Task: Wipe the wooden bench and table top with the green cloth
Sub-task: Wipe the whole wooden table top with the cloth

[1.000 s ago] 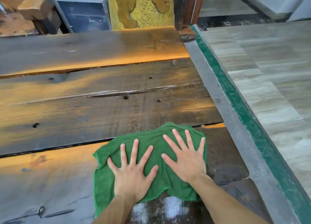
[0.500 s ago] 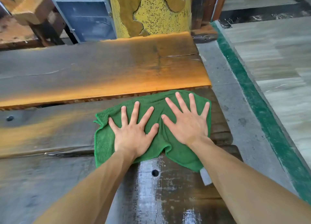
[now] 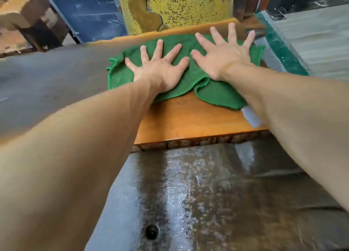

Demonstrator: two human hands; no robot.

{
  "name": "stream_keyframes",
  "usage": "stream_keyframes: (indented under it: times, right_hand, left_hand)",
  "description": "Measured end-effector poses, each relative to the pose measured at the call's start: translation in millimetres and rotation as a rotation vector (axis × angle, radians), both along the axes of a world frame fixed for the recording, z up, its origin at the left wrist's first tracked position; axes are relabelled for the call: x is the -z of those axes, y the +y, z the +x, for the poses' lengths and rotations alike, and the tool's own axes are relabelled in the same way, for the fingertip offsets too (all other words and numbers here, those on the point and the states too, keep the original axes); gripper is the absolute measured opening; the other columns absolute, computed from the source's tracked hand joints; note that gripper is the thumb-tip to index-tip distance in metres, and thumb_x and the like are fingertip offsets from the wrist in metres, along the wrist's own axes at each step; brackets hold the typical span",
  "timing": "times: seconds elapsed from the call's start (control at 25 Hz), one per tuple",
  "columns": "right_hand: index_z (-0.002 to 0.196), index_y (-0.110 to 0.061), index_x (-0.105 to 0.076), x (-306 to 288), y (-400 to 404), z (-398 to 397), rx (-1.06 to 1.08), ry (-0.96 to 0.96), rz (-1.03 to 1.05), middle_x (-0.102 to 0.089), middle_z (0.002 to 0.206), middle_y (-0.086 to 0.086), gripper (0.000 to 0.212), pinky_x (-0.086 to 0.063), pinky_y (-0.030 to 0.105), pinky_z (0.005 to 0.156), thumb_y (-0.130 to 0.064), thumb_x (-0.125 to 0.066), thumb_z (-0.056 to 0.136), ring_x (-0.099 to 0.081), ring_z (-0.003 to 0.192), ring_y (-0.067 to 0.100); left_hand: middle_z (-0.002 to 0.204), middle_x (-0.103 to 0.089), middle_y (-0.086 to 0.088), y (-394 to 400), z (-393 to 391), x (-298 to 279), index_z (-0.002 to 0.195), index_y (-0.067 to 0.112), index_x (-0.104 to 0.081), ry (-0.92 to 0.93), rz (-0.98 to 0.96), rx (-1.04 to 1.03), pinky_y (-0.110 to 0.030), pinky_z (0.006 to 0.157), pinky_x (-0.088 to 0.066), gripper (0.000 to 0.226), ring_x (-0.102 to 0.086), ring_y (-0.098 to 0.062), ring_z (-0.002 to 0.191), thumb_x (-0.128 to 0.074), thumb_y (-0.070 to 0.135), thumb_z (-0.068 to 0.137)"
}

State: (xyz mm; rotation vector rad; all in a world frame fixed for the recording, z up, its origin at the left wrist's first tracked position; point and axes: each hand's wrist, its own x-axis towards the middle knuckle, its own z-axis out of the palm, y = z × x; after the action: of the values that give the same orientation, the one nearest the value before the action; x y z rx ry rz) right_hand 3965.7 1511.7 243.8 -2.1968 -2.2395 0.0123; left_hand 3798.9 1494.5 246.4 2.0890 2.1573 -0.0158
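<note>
The green cloth [image 3: 213, 92] lies spread on the far plank of the wooden top [image 3: 188, 124], close to its far right corner. My left hand [image 3: 160, 69] presses flat on the cloth's left half with fingers spread. My right hand [image 3: 224, 50] presses flat on the right half, its fingertips reaching past the cloth's far edge. The nearer dark plank [image 3: 207, 203] shines wet, with a bolt head [image 3: 152, 231] in it. A white tag [image 3: 251, 116] hangs from the cloth's near right corner.
A yellow speckled pillar [image 3: 181, 7] stands just beyond the plank's far edge. A blue-grey metal cabinet [image 3: 88, 14] is at the far left of it. A green-painted curb [image 3: 279, 48] and tiled floor [image 3: 317, 35] run along the right side.
Both hands have pushed the cloth away from me, from the near dark plank across the middle one onto the far orange plank, near its far edge.
</note>
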Motion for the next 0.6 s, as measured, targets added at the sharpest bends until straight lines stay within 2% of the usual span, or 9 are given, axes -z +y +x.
stream_keyframes:
  times: [0.16, 0.24, 0.36, 0.44, 0.48, 0.6]
  right_hand:
    - [0.158, -0.044, -0.001, -1, 59, 5, -0.023, -0.006, 0.012, 0.001, 0.169, -0.004, 0.059, 0.006, 0.077, 0.111, -0.059, -0.015, 0.102, 0.012, 0.153, 0.037]
    - [0.159, -0.042, -0.008, 0, 63, 16, 0.012, -0.043, 0.061, -0.003, 0.169, -0.001, 0.057, 0.004, 0.078, 0.11, -0.051, -0.019, 0.104, 0.009, 0.153, 0.038]
    - [0.151, -0.029, -0.039, 1, 46, 6, -0.076, -0.134, 0.209, -0.024, 0.162, 0.008, 0.052, -0.009, 0.074, 0.11, -0.033, -0.027, 0.101, -0.012, 0.15, 0.038]
    - [0.141, -0.02, -0.053, -2, 28, 5, -0.112, -0.069, 0.256, -0.029, 0.161, 0.006, 0.048, -0.011, 0.067, 0.115, -0.03, -0.026, 0.102, -0.017, 0.15, 0.034]
    - [0.145, -0.018, -0.049, -3, 15, 8, -0.11, -0.003, 0.206, -0.027, 0.163, 0.006, 0.048, -0.011, 0.064, 0.118, -0.03, -0.025, 0.105, -0.017, 0.151, 0.032]
    - [0.16, -0.023, -0.016, -2, -39, 19, -0.101, 0.076, 0.012, -0.006, 0.169, -0.003, 0.053, -0.003, 0.056, 0.122, -0.034, -0.017, 0.108, -0.003, 0.154, 0.024]
  left_hand:
    - [0.168, 0.006, 0.013, 62, 9, -4, 0.15, 0.061, -0.006, 0.016, -0.006, -0.017, -0.078, 0.109, 0.007, 0.058, 0.01, -0.033, 0.154, -0.014, 0.071, 0.094]
    - [0.168, 0.005, 0.011, 81, 19, -2, 0.152, 0.059, -0.005, 0.011, 0.005, 0.023, -0.078, 0.109, 0.006, 0.057, 0.009, -0.034, 0.154, -0.014, 0.068, 0.096]
    - [0.169, 0.003, 0.009, 77, 17, -1, 0.153, 0.055, -0.004, 0.07, 0.031, 0.119, -0.077, 0.111, 0.003, 0.053, 0.005, -0.034, 0.154, -0.012, 0.058, 0.101]
    - [0.168, 0.003, 0.009, 59, 24, -1, 0.155, 0.052, -0.004, 0.052, 0.022, 0.189, -0.073, 0.114, 0.003, 0.051, 0.004, -0.031, 0.154, -0.01, 0.05, 0.104]
    - [0.168, 0.004, 0.009, 42, 30, -2, 0.155, 0.05, -0.004, 0.044, 0.015, 0.211, -0.072, 0.115, 0.004, 0.052, 0.004, -0.03, 0.154, -0.01, 0.048, 0.104]
    - [0.168, 0.007, 0.008, -17, 43, -2, 0.158, 0.043, -0.001, 0.035, 0.011, 0.232, -0.07, 0.115, 0.005, 0.055, 0.007, -0.03, 0.154, -0.01, 0.047, 0.104]
